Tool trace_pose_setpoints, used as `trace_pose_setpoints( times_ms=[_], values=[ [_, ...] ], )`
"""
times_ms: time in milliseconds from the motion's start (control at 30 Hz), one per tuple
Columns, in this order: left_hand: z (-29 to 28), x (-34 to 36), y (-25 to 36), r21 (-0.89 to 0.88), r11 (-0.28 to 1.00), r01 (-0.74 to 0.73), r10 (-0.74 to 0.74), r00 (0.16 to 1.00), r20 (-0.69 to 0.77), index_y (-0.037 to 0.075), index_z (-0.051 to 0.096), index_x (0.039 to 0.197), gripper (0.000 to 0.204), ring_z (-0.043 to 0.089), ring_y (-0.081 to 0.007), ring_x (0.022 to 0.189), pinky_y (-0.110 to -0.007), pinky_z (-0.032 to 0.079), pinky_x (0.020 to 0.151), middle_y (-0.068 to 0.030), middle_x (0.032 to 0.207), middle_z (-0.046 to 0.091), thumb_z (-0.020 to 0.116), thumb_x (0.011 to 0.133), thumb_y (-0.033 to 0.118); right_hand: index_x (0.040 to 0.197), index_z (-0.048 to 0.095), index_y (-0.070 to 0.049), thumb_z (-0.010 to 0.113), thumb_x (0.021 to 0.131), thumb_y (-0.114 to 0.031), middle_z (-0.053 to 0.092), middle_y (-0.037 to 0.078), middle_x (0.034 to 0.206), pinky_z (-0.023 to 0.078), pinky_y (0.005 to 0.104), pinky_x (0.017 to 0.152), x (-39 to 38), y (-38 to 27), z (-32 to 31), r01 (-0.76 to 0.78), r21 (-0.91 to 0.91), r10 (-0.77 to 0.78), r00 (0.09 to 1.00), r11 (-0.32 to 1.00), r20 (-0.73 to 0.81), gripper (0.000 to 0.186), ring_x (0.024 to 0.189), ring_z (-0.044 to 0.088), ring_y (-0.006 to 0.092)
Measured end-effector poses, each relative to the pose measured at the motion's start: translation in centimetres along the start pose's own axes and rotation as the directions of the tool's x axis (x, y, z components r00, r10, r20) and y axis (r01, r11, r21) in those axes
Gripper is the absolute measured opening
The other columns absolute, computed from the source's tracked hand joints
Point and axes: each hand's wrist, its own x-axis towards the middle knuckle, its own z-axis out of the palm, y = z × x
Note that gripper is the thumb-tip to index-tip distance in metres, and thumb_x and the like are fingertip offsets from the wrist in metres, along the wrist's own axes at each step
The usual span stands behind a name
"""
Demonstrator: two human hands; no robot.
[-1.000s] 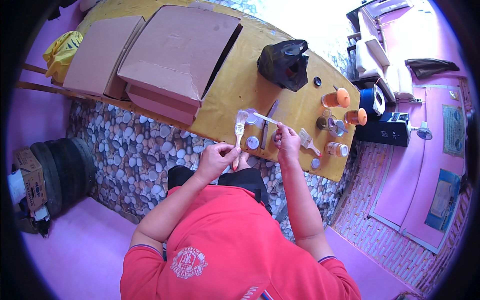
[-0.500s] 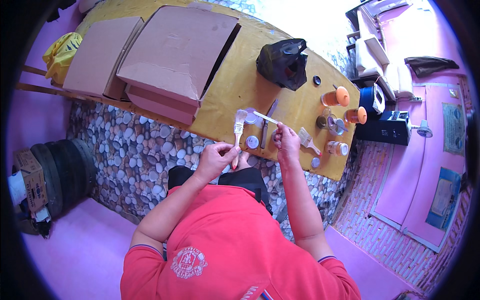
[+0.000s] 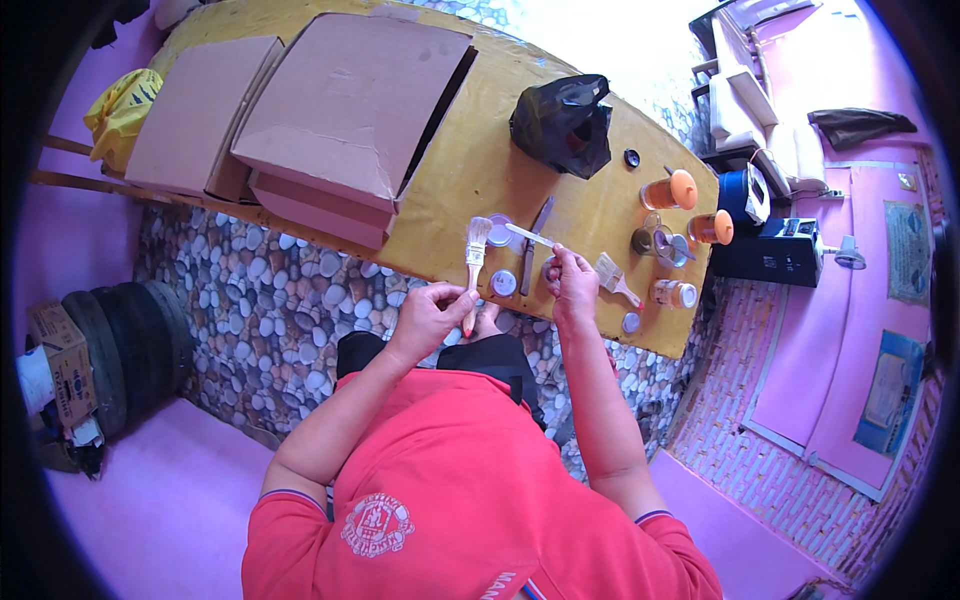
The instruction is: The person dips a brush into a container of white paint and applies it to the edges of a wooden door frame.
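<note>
My left hand is closed around the handle of a flat paintbrush, bristles upward, in front of the table's near edge. In my right hand I pinch a thin, pale, flat stick that points left toward the brush; the two are apart. Behind them on the table lie a long dark-bladed tool like a knife, a round pale lid or tin and a small round tin. A second paintbrush lies right of my right hand, beside a small jar.
The yellow-covered table carries large cardboard boxes at left and a black plastic bag at the back. Two orange-lidded jars, a glass cup and a black cap stand at right. A dark speaker-like box is beyond the right edge.
Both hands keep nearly the same place and grip. The view has shifted very slightly, and nothing on the table has visibly moved.
</note>
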Motion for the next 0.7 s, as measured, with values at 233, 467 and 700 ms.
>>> trace_pose_setpoints(
  times_ms=[233, 467, 700],
  values=[
    [0.0, 0.0, 0.2, -0.007, 1.000, -0.001, 0.001, 1.000, 0.019, -0.005, 0.077, 0.100, 0.030, 0.063, -0.0085, 0.080, -0.027, 0.051, 0.074, -0.0074, 0.085, 0.074, 0.074, 0.096, 0.024, 0.090, 0.066, -0.005, 0.075, 0.094, -0.016, 0.062, 0.001, 0.076, 0.033, 0.0206, 0.041, -0.4, -0.5, -0.9, -0.016, 0.030, 0.016, 1.000, 0.999, 0.005, 0.015, 0.056, 0.053, 0.0054],
    [0.4, 0.6, 0.6, -0.074, 0.995, 0.064, -0.056, 0.992, 0.111, -0.004, 0.077, 0.099, 0.029, 0.063, -0.0087, 0.079, -0.028, 0.050, 0.072, -0.0065, 0.083, 0.073, 0.074, 0.097, 0.025, 0.091, 0.067, -0.005, 0.074, 0.094, -0.014, 0.062, 0.000, 0.077, 0.032, 0.0197, 0.041, -1.2, -1.8, -4.3, -0.018, 0.080, 0.022, 0.998, 0.997, -0.058, 0.012, 0.058, 0.053, 0.0046],
    [1.0, 1.0, 0.4, 0.003, 0.997, -0.071, 0.071, 0.996, 0.048, -0.008, 0.075, 0.098, 0.028, 0.064, -0.0073, 0.070, -0.026, 0.051, 0.065, -0.0060, 0.080, 0.073, 0.072, 0.099, 0.020, 0.092, 0.065, -0.007, 0.074, 0.095, -0.015, 0.062, -0.001, 0.076, 0.033, 0.0192, 0.041, -1.5, -2.0, -7.3, 0.004, 0.101, 0.006, 0.996, 0.995, -0.094, 0.012, 0.059, 0.053, 0.0039]
  ],
)
